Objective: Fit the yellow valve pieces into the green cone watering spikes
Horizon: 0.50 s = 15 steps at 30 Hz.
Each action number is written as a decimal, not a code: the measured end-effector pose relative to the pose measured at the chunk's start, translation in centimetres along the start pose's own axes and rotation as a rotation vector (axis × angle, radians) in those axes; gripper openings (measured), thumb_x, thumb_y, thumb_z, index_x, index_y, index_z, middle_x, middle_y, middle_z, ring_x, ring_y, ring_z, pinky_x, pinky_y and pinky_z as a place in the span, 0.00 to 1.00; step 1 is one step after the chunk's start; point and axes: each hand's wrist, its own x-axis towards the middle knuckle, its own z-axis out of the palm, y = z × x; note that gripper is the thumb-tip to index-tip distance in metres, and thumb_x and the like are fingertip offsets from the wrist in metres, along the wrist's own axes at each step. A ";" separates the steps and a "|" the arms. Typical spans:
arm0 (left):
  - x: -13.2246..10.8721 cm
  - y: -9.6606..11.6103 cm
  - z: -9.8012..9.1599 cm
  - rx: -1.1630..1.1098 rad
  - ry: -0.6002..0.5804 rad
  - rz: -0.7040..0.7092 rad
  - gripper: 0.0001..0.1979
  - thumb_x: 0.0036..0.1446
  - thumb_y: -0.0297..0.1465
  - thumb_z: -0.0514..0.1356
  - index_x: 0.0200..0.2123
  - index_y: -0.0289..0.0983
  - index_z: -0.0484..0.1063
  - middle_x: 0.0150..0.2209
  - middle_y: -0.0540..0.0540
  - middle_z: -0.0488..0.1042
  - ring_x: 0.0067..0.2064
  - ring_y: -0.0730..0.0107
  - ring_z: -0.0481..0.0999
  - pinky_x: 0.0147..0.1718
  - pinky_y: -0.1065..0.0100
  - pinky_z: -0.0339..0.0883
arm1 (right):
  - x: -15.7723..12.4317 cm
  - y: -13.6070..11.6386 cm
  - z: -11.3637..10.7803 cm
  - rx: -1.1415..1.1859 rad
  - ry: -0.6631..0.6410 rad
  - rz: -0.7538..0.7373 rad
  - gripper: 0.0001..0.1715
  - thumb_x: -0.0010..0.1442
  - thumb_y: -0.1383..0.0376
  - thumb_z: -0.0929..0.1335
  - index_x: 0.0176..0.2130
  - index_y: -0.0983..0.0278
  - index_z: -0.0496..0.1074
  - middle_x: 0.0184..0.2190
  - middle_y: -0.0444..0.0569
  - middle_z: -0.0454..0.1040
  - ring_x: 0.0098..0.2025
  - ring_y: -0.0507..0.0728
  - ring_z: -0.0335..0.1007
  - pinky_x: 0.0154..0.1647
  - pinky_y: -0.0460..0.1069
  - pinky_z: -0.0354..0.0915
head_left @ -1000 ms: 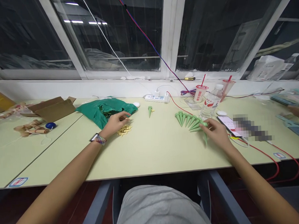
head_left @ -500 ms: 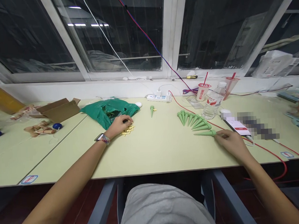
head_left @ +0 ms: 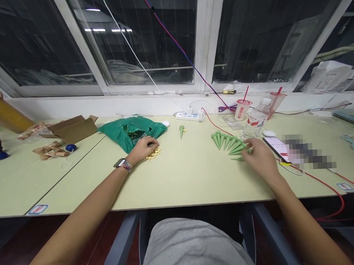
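My left hand [head_left: 143, 148] rests over a small pile of yellow plastic pieces [head_left: 153, 154], its fingers curled into a loose pinch. Whatever lies between those fingertips is hidden. My right hand [head_left: 260, 159] is at the right end of a fanned row of green watering spikes [head_left: 223, 140], its thumb and fingers closed around the head of one. The nearest spike [head_left: 236, 159] lies partly behind that hand. Farther back, a single green spike [head_left: 181, 131] with a yellow piece at its side lies apart from the row.
A torn green plastic bag [head_left: 118, 132] lies behind my left hand. Beyond my right hand stand a water bottle [head_left: 255, 121] and two drink cups; a phone [head_left: 277, 148] and red cable are to its right. A cardboard box [head_left: 77, 130] and wooden toys [head_left: 53, 150] lie left.
My right hand has moved left and away from me, from the nearest spike's head to the row's end. My left hand stays over the yellow pieces. The view has shifted slightly.
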 end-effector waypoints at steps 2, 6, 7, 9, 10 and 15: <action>0.0 0.0 0.0 -0.009 -0.007 -0.007 0.14 0.61 0.39 0.57 0.35 0.40 0.80 0.41 0.42 0.82 0.45 0.55 0.79 0.49 0.58 0.70 | 2.2 -3.6 1.7 0.011 -0.071 -0.054 0.17 0.61 0.62 0.66 0.49 0.61 0.75 0.42 0.55 0.80 0.43 0.64 0.75 0.40 0.54 0.64; 0.1 0.0 0.0 -0.013 0.010 -0.011 0.13 0.61 0.39 0.57 0.36 0.40 0.80 0.41 0.43 0.82 0.45 0.55 0.79 0.49 0.58 0.70 | 7.6 -11.4 7.3 0.067 -0.477 -0.113 0.19 0.67 0.56 0.67 0.53 0.62 0.74 0.43 0.54 0.81 0.44 0.64 0.76 0.41 0.53 0.64; 0.1 -0.1 0.0 -0.009 0.018 -0.012 0.13 0.61 0.38 0.57 0.36 0.40 0.80 0.41 0.43 0.82 0.45 0.55 0.79 0.49 0.58 0.70 | 8.9 -13.2 9.0 0.061 -0.534 -0.106 0.22 0.68 0.54 0.68 0.54 0.63 0.73 0.47 0.56 0.81 0.47 0.65 0.76 0.43 0.53 0.65; 0.2 -0.1 0.0 -0.002 0.029 -0.011 0.13 0.61 0.39 0.57 0.38 0.39 0.79 0.42 0.42 0.82 0.45 0.54 0.79 0.48 0.58 0.70 | 11.1 -16.2 12.1 0.037 -0.606 -0.082 0.26 0.69 0.50 0.67 0.57 0.65 0.70 0.55 0.60 0.77 0.52 0.67 0.75 0.46 0.55 0.66; 0.2 -0.1 0.1 0.000 0.033 -0.007 0.13 0.61 0.39 0.57 0.39 0.39 0.79 0.42 0.41 0.81 0.45 0.54 0.79 0.48 0.57 0.70 | 12.0 -17.4 13.4 0.032 -0.616 -0.074 0.28 0.69 0.50 0.67 0.58 0.66 0.69 0.57 0.62 0.76 0.53 0.67 0.74 0.46 0.55 0.66; -0.2 0.0 0.1 0.029 0.050 0.045 0.13 0.63 0.37 0.57 0.42 0.38 0.77 0.43 0.41 0.79 0.46 0.55 0.78 0.48 0.58 0.69 | 14.0 -19.9 17.3 0.012 -0.643 -0.069 0.21 0.65 0.62 0.70 0.54 0.68 0.67 0.56 0.65 0.75 0.55 0.68 0.73 0.49 0.56 0.66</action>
